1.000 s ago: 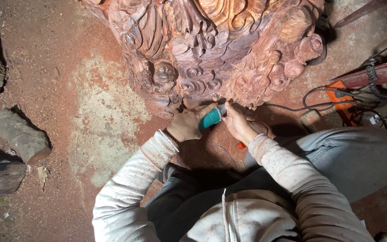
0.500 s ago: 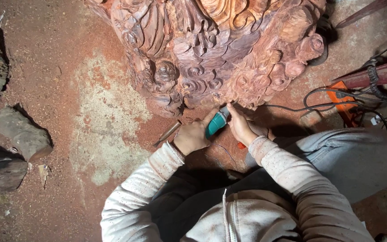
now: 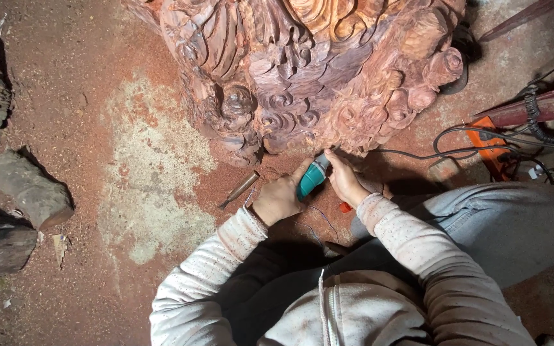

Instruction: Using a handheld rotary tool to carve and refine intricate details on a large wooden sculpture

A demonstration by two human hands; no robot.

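A large reddish wood carving with curls and scrolls fills the top of the head view. Both of my hands hold a small teal power tool against the carving's lower edge. My left hand wraps its body from the left. On the right, my right hand steadies the tool near its tip. The tool's working end is hidden between my fingers and the wood. A metal chisel lies on the dusty floor just left of my left hand.
Red sawdust covers the floor, with a pale bare patch at the left. Rough wood chunks lie at the far left. Black cables, an orange object and a red frame sit at the right. My bent knee is lower right.
My hands and the teal tool have stayed at the carving's lower edge, with my left arm drawn slightly in. The chisel on the floor has come into sight beside my left hand.
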